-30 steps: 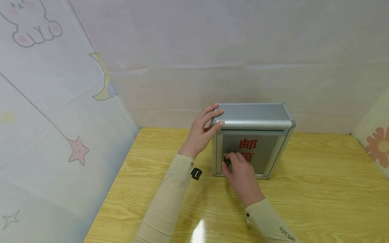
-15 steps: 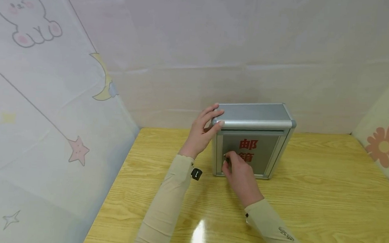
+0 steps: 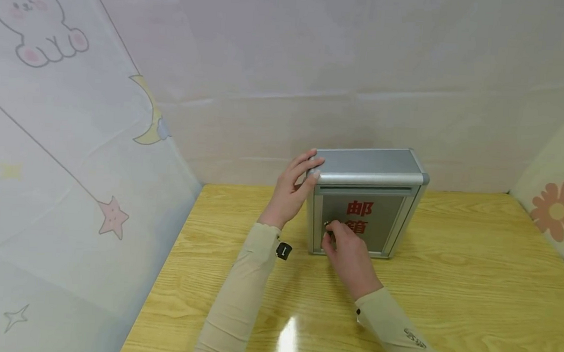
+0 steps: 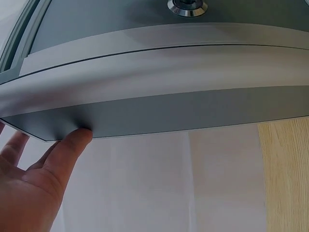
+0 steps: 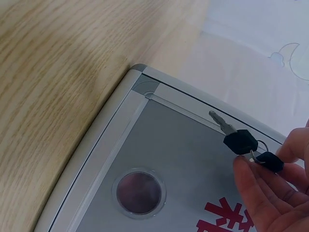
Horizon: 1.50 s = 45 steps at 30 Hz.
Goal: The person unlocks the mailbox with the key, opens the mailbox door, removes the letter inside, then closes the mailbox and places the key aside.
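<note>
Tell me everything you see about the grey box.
The box is grey with silvery, metal-looking edging, a slot below its top edge, red characters, a round window and a round lock on its front. It stands upright on the wooden table. The left hand rests against its upper left corner; the right hand pinches a key at its front.

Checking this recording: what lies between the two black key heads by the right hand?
In the right wrist view, a thin metal ring joins the bare-bladed key to the pinched key head in the right hand.
</note>
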Each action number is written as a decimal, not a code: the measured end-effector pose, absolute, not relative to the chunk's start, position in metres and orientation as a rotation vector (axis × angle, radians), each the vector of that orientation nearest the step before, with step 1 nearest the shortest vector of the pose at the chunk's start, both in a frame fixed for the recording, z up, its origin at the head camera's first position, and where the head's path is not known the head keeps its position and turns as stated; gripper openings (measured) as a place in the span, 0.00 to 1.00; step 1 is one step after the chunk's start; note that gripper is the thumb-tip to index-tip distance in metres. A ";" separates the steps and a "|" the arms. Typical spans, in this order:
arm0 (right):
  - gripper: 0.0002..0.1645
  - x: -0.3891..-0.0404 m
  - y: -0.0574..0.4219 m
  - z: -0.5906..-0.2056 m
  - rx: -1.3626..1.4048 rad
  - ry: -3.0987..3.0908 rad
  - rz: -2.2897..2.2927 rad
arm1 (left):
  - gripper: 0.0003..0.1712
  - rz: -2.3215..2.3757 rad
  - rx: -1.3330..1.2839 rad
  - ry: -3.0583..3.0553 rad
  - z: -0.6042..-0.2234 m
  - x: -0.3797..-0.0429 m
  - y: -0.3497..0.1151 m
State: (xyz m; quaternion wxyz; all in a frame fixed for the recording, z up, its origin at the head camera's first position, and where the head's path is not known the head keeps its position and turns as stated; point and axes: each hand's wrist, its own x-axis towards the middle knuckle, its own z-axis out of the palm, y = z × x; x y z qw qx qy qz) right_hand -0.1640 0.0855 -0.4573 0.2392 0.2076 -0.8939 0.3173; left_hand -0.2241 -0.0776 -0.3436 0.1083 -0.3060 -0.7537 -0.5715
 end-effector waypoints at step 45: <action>0.14 -0.121 0.115 -0.468 0.726 -2.295 0.821 | 0.21 -1.628 -0.915 -2.220 -0.346 -0.227 -0.079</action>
